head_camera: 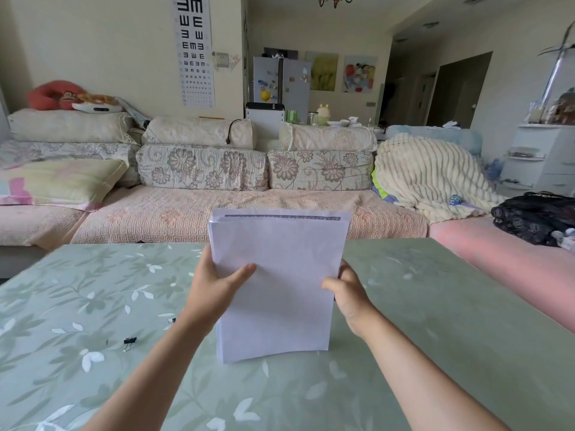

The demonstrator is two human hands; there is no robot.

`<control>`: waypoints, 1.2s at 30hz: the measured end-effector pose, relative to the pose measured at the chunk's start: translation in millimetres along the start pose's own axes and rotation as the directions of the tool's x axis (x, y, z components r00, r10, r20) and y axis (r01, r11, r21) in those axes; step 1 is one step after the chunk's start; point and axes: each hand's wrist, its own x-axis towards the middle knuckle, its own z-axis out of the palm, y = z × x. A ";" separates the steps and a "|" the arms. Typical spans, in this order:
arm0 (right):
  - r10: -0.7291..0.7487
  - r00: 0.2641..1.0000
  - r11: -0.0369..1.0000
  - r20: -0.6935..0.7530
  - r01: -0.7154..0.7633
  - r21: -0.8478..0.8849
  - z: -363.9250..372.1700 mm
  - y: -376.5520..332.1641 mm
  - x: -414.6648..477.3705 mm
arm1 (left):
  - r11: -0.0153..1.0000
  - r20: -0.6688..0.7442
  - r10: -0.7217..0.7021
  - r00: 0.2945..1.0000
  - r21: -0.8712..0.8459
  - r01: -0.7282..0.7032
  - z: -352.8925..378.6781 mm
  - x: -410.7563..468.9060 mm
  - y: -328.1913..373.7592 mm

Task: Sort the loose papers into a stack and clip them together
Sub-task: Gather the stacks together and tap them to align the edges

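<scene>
Upright, both hands' fingers [239, 273] gripping papers [277, 284]

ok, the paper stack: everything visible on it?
The paper stack is plain white sheets, front blank, held upright with its lower edge seemingly on the green floral table. Top edges are uneven: a rear sheet with a dark printed band sticks up. The left hand grips its left edge, thumb across the front; the right hand grips the right edge. No clip shows.
</scene>
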 end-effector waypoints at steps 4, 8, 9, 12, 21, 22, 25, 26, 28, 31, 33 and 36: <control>0.066 0.998 0.991 -0.004 -0.066 -0.113 5.4 10.8 -7.0 | 1.000 0.003 -0.003 1.000 0.000 0.003 3.3 -5.6 -3.8; 0.031 0.993 0.999 -0.115 -0.035 -0.034 13.6 0.7 -4.0 | 0.998 -0.037 0.037 0.999 0.054 -0.035 4.4 -7.6 -8.0; 0.009 0.994 0.998 -0.108 -0.016 -0.066 15.0 0.4 -5.3 | 0.998 -0.034 0.038 0.999 0.060 -0.036 5.1 -8.6 -9.8; 0.044 0.996 0.988 -0.084 -0.055 -0.141 16.0 -2.8 -7.5 | 0.994 -0.013 0.038 0.999 0.103 -0.036 3.9 -9.1 -12.7; -0.816 0.562 0.241 0.137 0.546 -0.803 20.4 -97.6 -5.3 | 0.888 0.120 0.185 0.975 0.404 -0.218 7.0 -8.1 -1.7; -0.799 0.559 0.165 0.222 0.559 -0.813 22.0 -109.2 -6.9 | 0.860 0.138 0.213 0.967 0.443 -0.252 8.8 -8.5 1.6; -0.692 0.621 0.113 0.368 0.597 -0.794 23.0 -127.9 -10.3 | 0.791 0.191 0.289 0.938 0.504 -0.347 13.2 -10.4 13.1; -0.663 0.647 0.143 0.377 0.603 -0.785 21.3 -130.2 -10.6 | 0.776 0.206 0.308 0.929 0.511 -0.370 14.5 -10.7 17.7; -0.603 0.700 0.217 0.383 0.605 -0.766 16.2 -134.2 -11.1 | 0.750 0.215 0.326 0.921 0.534 -0.390 15.0 -10.2 25.5; -0.505 0.781 0.267 0.366 0.545 -0.795 8.0 -135.5 -11.3 | 0.684 0.232 0.332 0.914 0.608 -0.403 12.3 -10.9 32.7; -0.416 0.843 0.364 0.340 0.497 -0.788 3.0 -132.0 -12.4 | 0.645 0.250 0.341 0.906 0.639 -0.419 9.8 -12.3 35.1; -0.382 0.881 0.526 0.280 0.456 -0.718 -2.2 -121.6 -14.3 | 0.618 0.290 0.256 0.922 0.684 -0.387 0.0 -11.6 29.5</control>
